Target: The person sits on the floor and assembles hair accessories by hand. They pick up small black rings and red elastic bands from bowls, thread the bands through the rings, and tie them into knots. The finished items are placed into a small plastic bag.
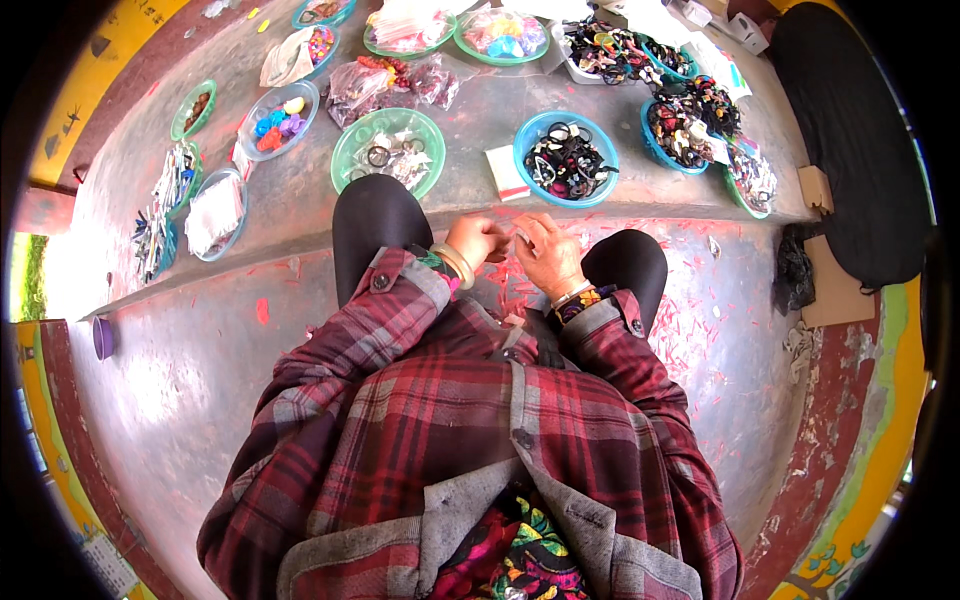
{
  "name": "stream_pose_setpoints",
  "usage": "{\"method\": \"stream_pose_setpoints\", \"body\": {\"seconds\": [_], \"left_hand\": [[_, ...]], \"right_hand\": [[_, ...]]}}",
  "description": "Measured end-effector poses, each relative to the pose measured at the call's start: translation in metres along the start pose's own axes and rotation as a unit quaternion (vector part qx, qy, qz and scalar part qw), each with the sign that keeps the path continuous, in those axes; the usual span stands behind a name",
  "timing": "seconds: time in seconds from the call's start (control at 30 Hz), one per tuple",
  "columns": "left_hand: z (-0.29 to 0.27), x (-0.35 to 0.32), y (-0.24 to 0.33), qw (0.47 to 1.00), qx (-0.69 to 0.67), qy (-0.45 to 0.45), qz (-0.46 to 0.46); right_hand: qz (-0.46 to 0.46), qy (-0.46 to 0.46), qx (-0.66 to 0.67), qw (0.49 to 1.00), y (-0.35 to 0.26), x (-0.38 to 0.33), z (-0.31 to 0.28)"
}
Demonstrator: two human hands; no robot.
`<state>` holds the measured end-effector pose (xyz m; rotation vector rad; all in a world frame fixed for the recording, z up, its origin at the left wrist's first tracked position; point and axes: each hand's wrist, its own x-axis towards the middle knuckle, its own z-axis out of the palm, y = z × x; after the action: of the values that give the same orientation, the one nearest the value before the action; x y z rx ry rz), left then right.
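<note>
My left hand [478,240] and my right hand [548,256] meet between my knees, fingertips curled and close together. Each seems to pinch something too small to make out; a pale bit shows by the right fingertips. Straight ahead, a green bowl [434,150] of clear packets and dark rings lies nearest my left hand. Beyond my right hand sits a blue basket [522,172] full of black hair ties. A white packet with a red edge [507,174] lies between those two containers.
Red scraps [690,318] litter the lower floor. More containers line the raised ledge, including a clear bowl of colourful pieces [278,128], a blue basket of dark hair ties [662,150] and a bowl of white packets [216,212]. A cardboard piece [838,300] and black bag [793,270] lie right.
</note>
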<state>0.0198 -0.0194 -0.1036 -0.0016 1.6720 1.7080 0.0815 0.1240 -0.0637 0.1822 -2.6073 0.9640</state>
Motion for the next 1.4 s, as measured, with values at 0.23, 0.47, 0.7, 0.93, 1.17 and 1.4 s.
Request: {"method": "stream_pose_setpoints", "body": {"seconds": [0.23, 0.47, 0.7, 0.93, 1.17, 1.4], "left_hand": [[0.001, 0.003, -0.011, 0.978, 0.190, -0.020, 0.079], [0.004, 0.001, -0.011, 0.994, 0.090, -0.053, 0.018], [-0.003, 0.006, -0.020, 0.994, 0.058, -0.088, -0.005], [-0.003, 0.007, -0.022, 0.980, 0.143, -0.126, 0.048], [-0.011, 0.015, -0.031, 0.983, 0.087, -0.158, 0.024], [-0.006, 0.006, -0.016, 0.986, -0.001, -0.169, 0.015]], "right_hand": [[0.083, -0.125, -0.028, 0.988, 0.011, -0.004, 0.005], [0.095, -0.081, -0.017, 0.992, 0.009, -0.003, 0.003], [0.125, -0.116, -0.027, 0.985, 0.012, -0.005, 0.003], [0.126, -0.193, 0.043, 0.972, 0.026, -0.007, 0.000], [0.232, -0.212, 0.218, 0.924, 0.021, -0.003, -0.009], [0.077, -0.182, 0.045, 0.979, 0.020, -0.009, 0.000]]}}
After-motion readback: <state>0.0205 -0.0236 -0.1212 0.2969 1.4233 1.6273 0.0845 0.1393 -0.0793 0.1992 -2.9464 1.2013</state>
